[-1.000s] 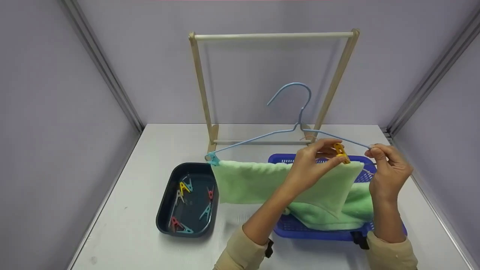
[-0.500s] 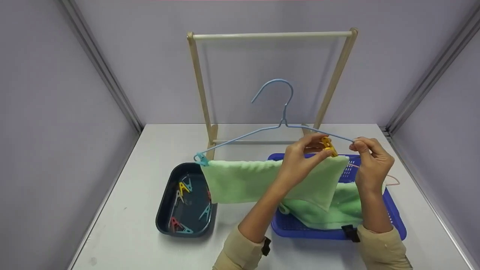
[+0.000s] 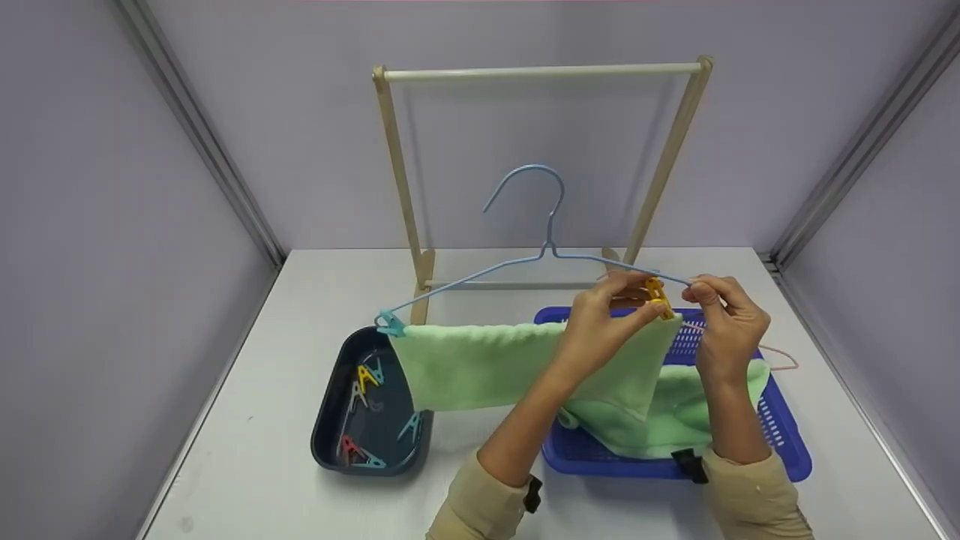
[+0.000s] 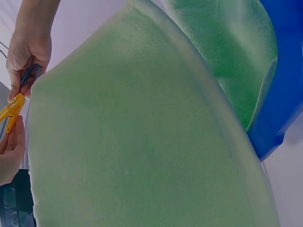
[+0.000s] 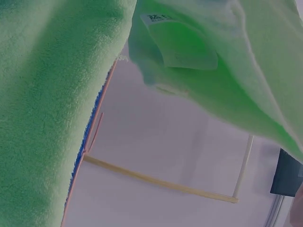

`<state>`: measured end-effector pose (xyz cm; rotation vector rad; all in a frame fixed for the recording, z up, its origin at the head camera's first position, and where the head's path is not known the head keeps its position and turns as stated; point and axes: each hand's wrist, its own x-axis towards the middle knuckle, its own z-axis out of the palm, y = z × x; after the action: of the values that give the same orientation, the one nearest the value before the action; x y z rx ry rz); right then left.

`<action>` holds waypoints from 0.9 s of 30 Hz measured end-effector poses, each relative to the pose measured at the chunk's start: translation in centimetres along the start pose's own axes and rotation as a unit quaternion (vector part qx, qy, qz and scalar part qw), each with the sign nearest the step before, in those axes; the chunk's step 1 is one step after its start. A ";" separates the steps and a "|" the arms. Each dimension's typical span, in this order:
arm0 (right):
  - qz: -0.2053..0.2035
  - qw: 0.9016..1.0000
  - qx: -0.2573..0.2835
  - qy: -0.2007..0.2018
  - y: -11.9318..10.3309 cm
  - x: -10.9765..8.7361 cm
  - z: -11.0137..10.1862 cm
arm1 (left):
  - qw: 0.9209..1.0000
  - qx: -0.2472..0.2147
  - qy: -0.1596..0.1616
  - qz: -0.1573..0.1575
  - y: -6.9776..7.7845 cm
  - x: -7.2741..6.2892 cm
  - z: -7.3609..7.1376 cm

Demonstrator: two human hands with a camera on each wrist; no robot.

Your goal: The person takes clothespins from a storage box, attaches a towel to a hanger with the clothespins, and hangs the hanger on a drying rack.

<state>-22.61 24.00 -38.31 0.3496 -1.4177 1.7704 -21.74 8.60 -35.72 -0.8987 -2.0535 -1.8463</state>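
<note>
A blue wire hanger (image 3: 487, 271) is held up with its hook on top, and a light green towel (image 3: 480, 367) hangs along its lower bar. At the left corner a turquoise clothespin (image 3: 390, 322) clips towel and hanger. My left hand (image 3: 600, 322) pinches a yellow clothespin (image 3: 658, 298) between thumb and fingers, right at the towel's top edge near its right corner. My right hand (image 3: 729, 326) grips the hanger's right end. In the left wrist view the towel (image 4: 132, 127) fills most of the picture, with the yellow clothespin (image 4: 13, 109) at its left.
A dark bin (image 3: 322, 420) with several loose clothespins stands on the table (image 3: 247, 420) at left. Under my hands is a blue basket (image 3: 600, 469) holding another green towel (image 3: 622, 439). A pink hanger (image 3: 784, 360) sticks out of it. Behind stands a wooden rack (image 3: 540, 73).
Both hands, the hanger and the towel have shifted left. The left hand keeps pinching the yellow clothespin, which now sits closer to the hanger's right end.
</note>
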 end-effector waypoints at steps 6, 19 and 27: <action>-0.003 1.000 -0.007 -0.004 0.1 -0.2 0.3 | 1.000 0.009 -0.002 0.001 -0.1 0.1 0.1; -0.025 0.999 -0.019 -0.010 0.0 -0.9 0.7 | 0.998 0.063 0.004 0.007 -0.5 0.1 0.1; -0.024 1.000 -0.007 -0.016 -0.2 -1.1 0.9 | 0.994 0.100 0.010 0.053 -0.2 -0.2 -0.1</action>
<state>-22.03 22.69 -38.62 0.4036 -1.4323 1.7227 -21.71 8.46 -35.96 -0.9121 -2.0917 -1.5567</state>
